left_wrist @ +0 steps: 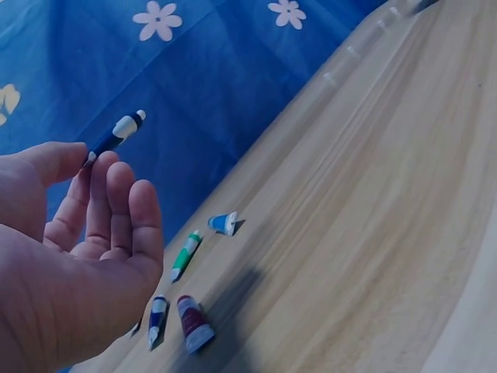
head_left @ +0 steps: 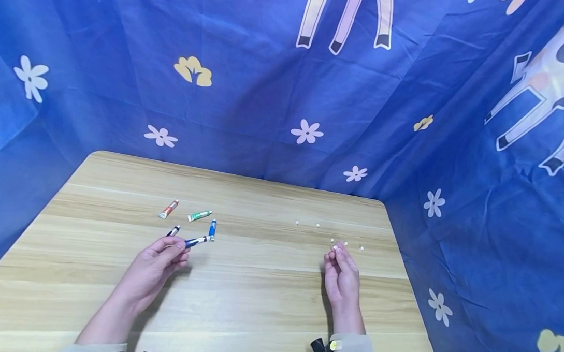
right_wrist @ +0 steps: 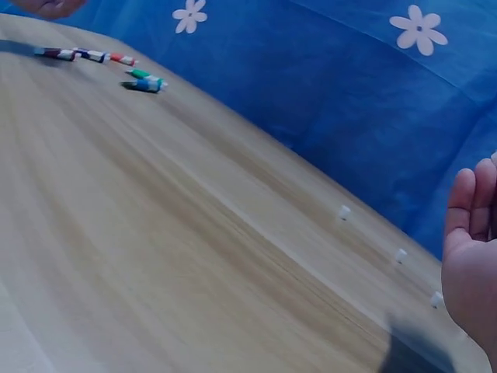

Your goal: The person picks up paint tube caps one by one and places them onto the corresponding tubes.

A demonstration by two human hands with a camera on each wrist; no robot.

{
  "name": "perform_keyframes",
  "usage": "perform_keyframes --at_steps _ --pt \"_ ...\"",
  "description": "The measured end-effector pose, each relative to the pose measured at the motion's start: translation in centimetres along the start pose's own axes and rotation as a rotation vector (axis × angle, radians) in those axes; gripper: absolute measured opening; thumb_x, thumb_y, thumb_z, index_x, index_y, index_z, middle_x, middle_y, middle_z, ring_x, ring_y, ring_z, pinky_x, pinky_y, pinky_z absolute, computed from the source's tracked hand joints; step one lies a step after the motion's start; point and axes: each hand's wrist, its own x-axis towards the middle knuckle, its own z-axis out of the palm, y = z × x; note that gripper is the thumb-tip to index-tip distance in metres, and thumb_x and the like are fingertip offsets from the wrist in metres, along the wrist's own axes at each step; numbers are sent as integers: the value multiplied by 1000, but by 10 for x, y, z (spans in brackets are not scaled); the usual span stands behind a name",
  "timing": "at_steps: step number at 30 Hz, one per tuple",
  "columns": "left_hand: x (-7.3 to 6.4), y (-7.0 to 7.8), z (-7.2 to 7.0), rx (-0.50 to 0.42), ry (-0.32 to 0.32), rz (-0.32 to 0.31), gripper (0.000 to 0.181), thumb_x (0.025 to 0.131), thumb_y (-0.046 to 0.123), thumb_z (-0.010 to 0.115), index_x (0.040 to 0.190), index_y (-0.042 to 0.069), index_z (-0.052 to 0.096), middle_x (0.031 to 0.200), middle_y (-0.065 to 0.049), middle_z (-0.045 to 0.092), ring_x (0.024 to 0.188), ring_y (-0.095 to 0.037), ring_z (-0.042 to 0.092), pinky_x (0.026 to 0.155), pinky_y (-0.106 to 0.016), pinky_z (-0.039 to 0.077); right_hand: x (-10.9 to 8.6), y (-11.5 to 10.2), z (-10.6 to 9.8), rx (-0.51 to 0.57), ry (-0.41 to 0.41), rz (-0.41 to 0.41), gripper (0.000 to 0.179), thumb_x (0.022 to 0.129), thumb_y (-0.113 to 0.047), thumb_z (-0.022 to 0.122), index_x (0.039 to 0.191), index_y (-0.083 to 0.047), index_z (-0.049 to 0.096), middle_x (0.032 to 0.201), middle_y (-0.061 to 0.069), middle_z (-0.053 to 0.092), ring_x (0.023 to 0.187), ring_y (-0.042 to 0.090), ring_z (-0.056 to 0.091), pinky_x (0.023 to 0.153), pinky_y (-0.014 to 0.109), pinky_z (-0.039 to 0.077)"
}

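Note:
My left hand [head_left: 160, 262] pinches a dark blue paint tube [left_wrist: 114, 136] between thumb and fingertips, its pale narrow tip pointing away from the hand. My right hand [head_left: 342, 279] is raised over the right side of the table, thumb and fingertips pinching a small white cap [head_left: 335, 247]. Beyond the left hand lie a red paint tube [head_left: 169, 209], a green paint tube [head_left: 200, 215] and a light blue paint tube [head_left: 212, 229]. Another dark blue tube [head_left: 173, 231] is partly covered by that hand. The left wrist view also shows a maroon tube [left_wrist: 194, 325].
Several loose white caps lie about the right hand, among them a cap [head_left: 317, 225] further back and a cap [head_left: 362, 248] to its right. The wooden table [head_left: 259, 299] ends at a blue patterned curtain [head_left: 247, 112] behind and along the right.

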Motion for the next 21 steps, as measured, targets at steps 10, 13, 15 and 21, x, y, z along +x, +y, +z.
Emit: perform_keyframes --at_steps 10,13,15,21 --pt "0 -6 17 157 -7 -65 7 110 13 61 115 11 66 100 8 73 97 -8 71 95 -23 62 -11 17 6 -143 -206 -14 33 108 7 53 106 -9 82 100 1 77 86 9 72 87 22 62" --pt "-2 -6 22 181 -11 -66 7 111 11 60 116 9 65 99 8 73 97 -8 71 95 -24 62 -14 23 6 -171 -250 -14 36 108 7 53 105 -12 83 99 0 78 86 8 73 86 21 62" --pt "-3 -7 27 207 -14 -70 8 110 13 61 116 9 64 99 9 73 97 -9 71 95 -24 61 -15 27 7 -189 -275 -10 35 108 7 53 105 -13 83 99 -1 79 85 7 72 85 21 62" --pt "-5 -12 41 280 -30 -117 11 109 18 64 116 9 63 97 8 74 98 -12 70 95 -26 61 -20 41 10 -248 -299 30 31 108 4 57 104 -14 82 96 -3 79 82 4 70 81 19 61"
